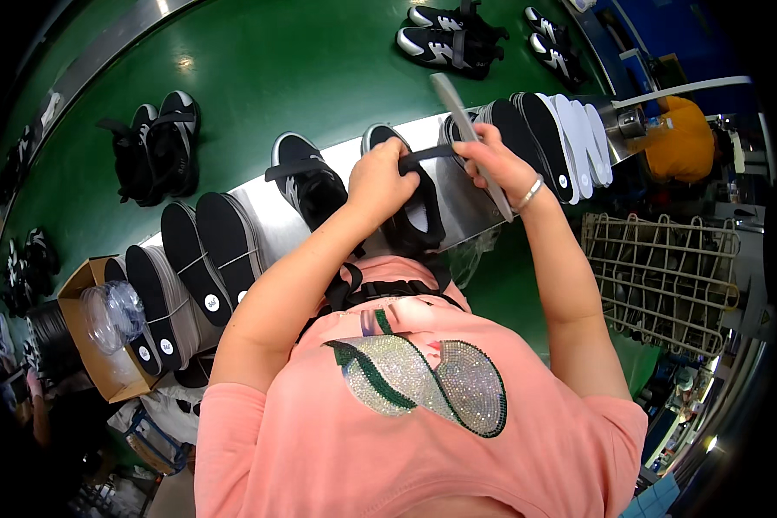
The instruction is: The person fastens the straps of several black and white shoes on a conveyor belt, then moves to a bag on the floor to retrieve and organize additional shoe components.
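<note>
A black sneaker (416,223) with a silver toe stands on the metal ledge in front of me. My left hand (380,180) is closed over its upper, fingers at the base of the black strap (430,154). That strap is pulled taut to the right, its free end pinched in my right hand (502,164). The same hand also holds a thin grey-white insole (454,102), seen edge-on and tilted. Just left of my left hand stands the matching sneaker (306,186), its strap hanging out sideways.
Stacks of black insoles (190,250) lie left on the metal ledge (276,220); black and white insoles (570,142) line its right. Several sneakers (449,43) rest on the green table (259,60). A cardboard box (82,328) is far left, a wire rack (660,276) right.
</note>
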The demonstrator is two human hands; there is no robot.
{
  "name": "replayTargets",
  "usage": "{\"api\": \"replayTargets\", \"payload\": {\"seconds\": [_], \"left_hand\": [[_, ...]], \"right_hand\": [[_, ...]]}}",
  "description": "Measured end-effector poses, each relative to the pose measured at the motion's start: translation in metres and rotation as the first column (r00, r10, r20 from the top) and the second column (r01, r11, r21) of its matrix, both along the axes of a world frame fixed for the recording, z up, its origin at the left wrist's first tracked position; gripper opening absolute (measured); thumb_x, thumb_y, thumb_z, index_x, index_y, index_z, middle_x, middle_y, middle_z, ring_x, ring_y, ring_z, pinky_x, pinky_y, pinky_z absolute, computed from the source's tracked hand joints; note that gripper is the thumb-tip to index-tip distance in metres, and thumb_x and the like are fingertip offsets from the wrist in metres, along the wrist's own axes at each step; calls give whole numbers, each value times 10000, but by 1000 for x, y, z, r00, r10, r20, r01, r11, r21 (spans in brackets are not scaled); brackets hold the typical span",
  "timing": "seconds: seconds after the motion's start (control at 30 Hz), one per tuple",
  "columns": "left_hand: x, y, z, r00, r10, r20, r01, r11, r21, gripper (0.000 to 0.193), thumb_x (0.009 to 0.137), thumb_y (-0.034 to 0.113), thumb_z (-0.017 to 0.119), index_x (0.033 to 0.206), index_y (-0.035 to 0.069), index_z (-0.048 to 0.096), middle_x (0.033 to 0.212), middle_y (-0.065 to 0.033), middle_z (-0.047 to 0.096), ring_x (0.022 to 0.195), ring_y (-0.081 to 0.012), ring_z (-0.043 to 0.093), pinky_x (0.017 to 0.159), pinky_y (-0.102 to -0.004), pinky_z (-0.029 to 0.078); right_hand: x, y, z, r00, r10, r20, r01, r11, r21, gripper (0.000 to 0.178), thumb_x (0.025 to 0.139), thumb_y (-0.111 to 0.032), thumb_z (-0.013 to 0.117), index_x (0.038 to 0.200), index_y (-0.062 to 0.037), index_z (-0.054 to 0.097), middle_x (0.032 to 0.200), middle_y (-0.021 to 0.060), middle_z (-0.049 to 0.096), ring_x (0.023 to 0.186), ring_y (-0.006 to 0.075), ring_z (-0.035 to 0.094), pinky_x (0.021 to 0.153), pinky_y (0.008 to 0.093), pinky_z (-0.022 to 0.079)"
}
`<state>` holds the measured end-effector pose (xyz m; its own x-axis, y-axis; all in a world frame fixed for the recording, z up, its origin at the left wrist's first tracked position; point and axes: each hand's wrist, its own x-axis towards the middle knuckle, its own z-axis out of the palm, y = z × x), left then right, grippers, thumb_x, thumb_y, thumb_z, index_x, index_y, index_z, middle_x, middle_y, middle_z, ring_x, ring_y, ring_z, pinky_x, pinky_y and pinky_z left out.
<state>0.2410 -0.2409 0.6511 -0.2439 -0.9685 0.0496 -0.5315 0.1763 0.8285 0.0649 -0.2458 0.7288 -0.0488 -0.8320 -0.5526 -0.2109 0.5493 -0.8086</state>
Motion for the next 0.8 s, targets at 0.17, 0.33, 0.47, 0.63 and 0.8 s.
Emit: {"api": "replayTargets", "payload": {"seconds": [0.17, 0.33, 0.47, 0.63, 0.8], "left_hand": [[-3, -1, -8, 1000, 14, 1, -14, 997, -79, 236, 701, 120, 609, 880, 20, 492, 738, -176, 595, 719, -368, 571, 637, -409, 445], [-5, -16, -1, 999, 31, 33, -34, 995, 92, 247, 710, 187, 637, 900, 40, 575, 759, -177, 609, 718, -345, 588, 646, -380, 461], [-1, -25, -15, 984, -115, -138, 156, 930, 332, 212, 722, 185, 613, 830, 2, 607, 693, -169, 604, 660, -290, 597, 616, -361, 460], [6, -22, -18, 945, -83, -315, 228, 859, 459, 215, 763, 172, 559, 835, -27, 595, 702, -174, 600, 674, -277, 593, 626, -351, 443], [0, -9, -23, 994, 58, -90, -38, 977, 211, 219, 797, 195, 520, 848, -12, 572, 772, -217, 591, 775, -387, 559, 694, -436, 427]], "right_hand": [[-32, 41, 24, 976, 87, 201, -88, 996, -5, 333, 757, -264, 629, 951, -57, 455, 723, -2, 457, 563, 67, 464, 508, 209, 426], [-22, 62, 39, 908, 416, 56, -415, 870, 265, 293, 791, -326, 595, 731, -42, 560, 654, 3, 524, 572, 67, 514, 511, 215, 443], [-2, 49, 8, 793, 579, -189, -499, 796, 344, 271, 770, -276, 569, 675, -24, 592, 603, 78, 567, 563, 172, 561, 526, 279, 450], [46, 53, -49, 219, 465, -858, -756, 636, 152, 219, 717, -253, 520, 685, -67, 631, 749, 131, 589, 677, 329, 594, 675, 418, 445], [45, 62, -38, 79, 467, -881, -791, 567, 229, 284, 678, -305, 576, 836, -70, 573, 856, 123, 554, 738, 297, 589, 753, 438, 399]]}}
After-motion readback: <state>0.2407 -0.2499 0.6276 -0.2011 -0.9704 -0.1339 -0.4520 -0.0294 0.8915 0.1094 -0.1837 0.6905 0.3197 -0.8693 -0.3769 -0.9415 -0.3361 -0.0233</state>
